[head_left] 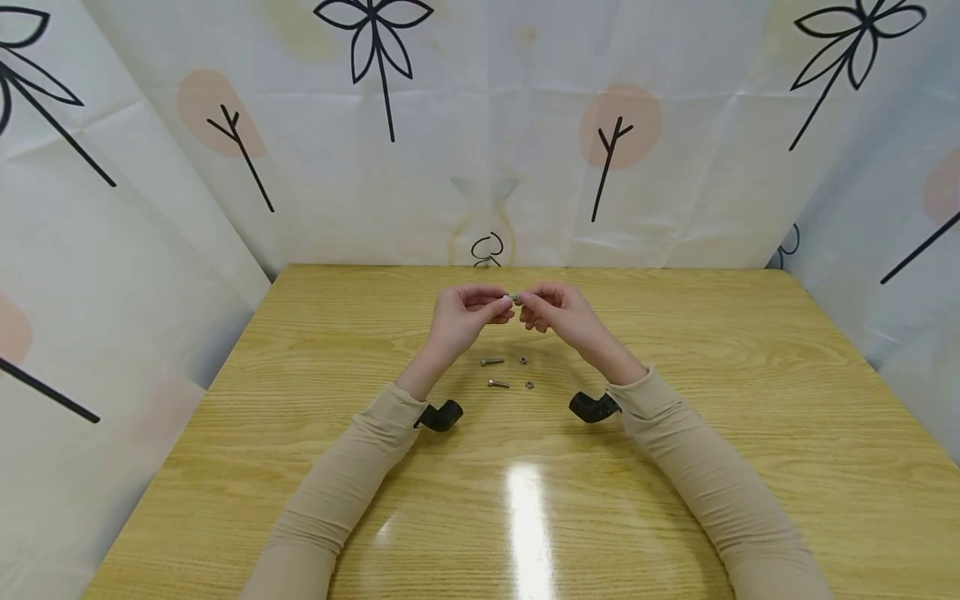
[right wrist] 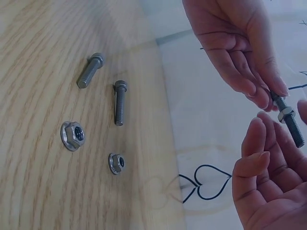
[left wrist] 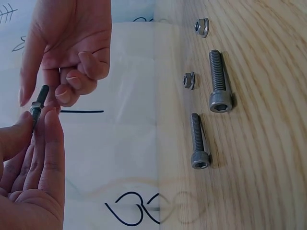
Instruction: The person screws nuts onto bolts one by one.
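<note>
The left forearm (head_left: 330, 492) and right forearm (head_left: 712, 475) slant inward from the surface's (head_left: 750, 350) near side, elbows out of sight, both bare hands raised before the middle of its far edge. The left grip (head_left: 468, 308) pinches, thumb opposing forefinger, its other fingers fairly straight and together. The right grip (head_left: 558, 312) faces it, just beside; its thumb and forefinger seem slightly apart, the remaining fingers curled loosely.

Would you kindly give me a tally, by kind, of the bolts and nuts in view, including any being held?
Bolts: 3, counting the held bolt in the left hand
Nuts: 3, counting the threaded-on nut on that held bolt
Total: 6
</note>
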Demonstrator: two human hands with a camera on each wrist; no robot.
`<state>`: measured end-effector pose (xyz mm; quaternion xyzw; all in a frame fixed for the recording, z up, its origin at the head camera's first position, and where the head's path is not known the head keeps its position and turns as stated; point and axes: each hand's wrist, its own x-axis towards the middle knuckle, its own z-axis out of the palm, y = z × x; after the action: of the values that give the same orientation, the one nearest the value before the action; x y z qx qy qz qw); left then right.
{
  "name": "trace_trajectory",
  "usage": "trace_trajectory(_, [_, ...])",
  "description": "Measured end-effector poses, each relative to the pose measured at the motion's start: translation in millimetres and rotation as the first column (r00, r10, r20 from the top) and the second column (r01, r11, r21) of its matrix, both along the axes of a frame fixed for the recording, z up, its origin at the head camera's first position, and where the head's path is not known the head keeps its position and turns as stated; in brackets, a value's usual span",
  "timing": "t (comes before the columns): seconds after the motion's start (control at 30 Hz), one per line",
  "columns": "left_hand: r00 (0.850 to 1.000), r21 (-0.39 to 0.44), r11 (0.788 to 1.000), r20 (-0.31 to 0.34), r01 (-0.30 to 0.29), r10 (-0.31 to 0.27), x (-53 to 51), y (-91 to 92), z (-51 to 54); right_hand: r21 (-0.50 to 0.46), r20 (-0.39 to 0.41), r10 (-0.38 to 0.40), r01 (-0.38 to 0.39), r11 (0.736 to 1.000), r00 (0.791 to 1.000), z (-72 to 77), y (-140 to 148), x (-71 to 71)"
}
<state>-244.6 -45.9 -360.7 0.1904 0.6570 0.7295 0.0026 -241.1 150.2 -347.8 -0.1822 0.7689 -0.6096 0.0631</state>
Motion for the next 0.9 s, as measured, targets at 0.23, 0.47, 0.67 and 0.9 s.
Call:
trace_trajectory(0.23, [1.0, 0.017, 1.0, 0.007, -0.012, 0.012, -0.2, -0.7, -0.7, -0.045, -0.043, 0.029, -0.031, 0.999, 0.999, 0.0, 0.9, 3.3])
trace_trajectory(0.47, [1.0, 0.014, 1.0, -0.001, 0.002, -0.002, 1.1, 1.2, 0.0, -0.022, -0.051, 0.012, -0.013, 1.0, 0.999, -1.5, -0.8, 0.9])
trace_trajectory(0.67, [1.0, 0.003, 1.0, 0.011, 0.001, -0.001, 0.9, 1.0, 0.1, -0.012, -0.012, 0.017, -0.017, 1.0, 1.0, -3.7, -2.2, -0.3])
trace_trajectory(0.9, [0.999, 0.011, 1.0, 0.046, 0.012, -0.012, 0.8, -0.3, 3.3, -0.043, -0.054, 0.027, -0.03, 0.999, 0.998, -3.5, -0.2, 2.0])
